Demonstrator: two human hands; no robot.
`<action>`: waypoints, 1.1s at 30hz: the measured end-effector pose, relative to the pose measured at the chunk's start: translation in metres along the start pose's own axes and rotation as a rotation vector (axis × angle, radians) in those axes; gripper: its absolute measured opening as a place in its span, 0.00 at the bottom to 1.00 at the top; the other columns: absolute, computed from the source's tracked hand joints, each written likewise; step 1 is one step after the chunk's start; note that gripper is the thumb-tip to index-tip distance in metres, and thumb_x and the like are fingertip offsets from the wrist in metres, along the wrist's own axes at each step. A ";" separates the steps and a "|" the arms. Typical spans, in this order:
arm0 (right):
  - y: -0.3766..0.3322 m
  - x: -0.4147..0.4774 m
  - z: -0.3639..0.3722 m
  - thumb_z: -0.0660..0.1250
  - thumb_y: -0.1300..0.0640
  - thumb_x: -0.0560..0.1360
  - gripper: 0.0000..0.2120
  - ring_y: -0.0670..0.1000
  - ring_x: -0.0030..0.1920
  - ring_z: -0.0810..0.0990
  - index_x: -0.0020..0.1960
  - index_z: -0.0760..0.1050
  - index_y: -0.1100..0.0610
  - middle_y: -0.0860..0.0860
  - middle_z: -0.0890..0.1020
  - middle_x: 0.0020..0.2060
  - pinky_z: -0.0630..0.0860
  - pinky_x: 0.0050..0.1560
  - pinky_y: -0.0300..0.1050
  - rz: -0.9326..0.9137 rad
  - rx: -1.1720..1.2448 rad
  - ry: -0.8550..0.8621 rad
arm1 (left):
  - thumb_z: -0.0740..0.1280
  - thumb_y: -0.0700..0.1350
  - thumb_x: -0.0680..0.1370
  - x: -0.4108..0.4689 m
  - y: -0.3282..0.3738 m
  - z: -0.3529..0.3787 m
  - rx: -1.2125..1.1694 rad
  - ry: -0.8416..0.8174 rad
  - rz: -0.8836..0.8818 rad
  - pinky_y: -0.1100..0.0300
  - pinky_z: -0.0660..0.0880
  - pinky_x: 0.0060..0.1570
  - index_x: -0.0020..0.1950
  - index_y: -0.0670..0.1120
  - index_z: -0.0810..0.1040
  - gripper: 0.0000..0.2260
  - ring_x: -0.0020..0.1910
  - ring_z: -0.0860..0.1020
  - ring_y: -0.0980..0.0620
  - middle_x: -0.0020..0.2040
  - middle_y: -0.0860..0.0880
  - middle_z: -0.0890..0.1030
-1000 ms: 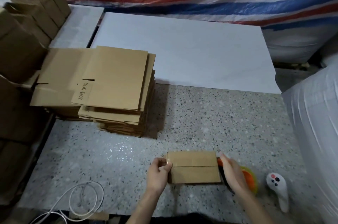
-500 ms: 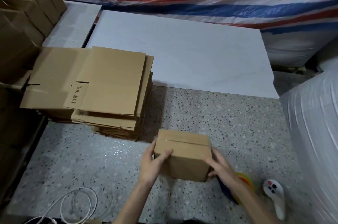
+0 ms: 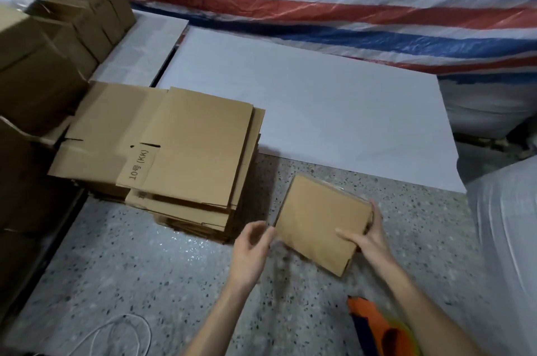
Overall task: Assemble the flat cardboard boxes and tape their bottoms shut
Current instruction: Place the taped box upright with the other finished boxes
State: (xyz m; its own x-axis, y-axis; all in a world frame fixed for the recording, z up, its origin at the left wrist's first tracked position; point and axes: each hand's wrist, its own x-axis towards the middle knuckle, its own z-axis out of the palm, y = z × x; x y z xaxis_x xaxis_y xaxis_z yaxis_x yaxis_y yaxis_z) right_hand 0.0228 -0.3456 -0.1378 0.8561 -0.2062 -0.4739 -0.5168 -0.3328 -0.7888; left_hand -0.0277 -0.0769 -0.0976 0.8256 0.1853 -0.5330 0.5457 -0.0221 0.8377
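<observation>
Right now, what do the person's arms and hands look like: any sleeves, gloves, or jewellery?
The left hand and right hand are bare, with no gloves or rings visible. The left forearm and right forearm are uncovered down to the frame edge, with no sleeve, watch or bracelet in view.

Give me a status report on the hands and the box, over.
Right hand grips small box, tilted. Left hand open by its left corner. Tape dispenser near right forearm, nothing blocking.
</observation>
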 end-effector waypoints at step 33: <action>-0.130 0.008 0.181 0.66 0.48 0.79 0.10 0.47 0.38 0.81 0.46 0.80 0.54 0.47 0.84 0.38 0.76 0.38 0.40 0.025 0.610 0.263 | 0.72 0.52 0.77 0.042 0.052 -0.168 0.307 0.758 0.348 0.52 0.68 0.68 0.73 0.47 0.69 0.27 0.68 0.69 0.48 0.69 0.48 0.71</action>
State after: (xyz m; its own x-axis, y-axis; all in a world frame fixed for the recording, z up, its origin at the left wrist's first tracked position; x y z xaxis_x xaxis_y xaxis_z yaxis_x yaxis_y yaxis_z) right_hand 0.0975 -0.1372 -0.1099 0.7745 -0.4504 -0.4441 -0.3746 0.2391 -0.8958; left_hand 0.0116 0.0945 -0.0562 0.6945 0.7170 0.0595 0.3857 -0.4408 0.8105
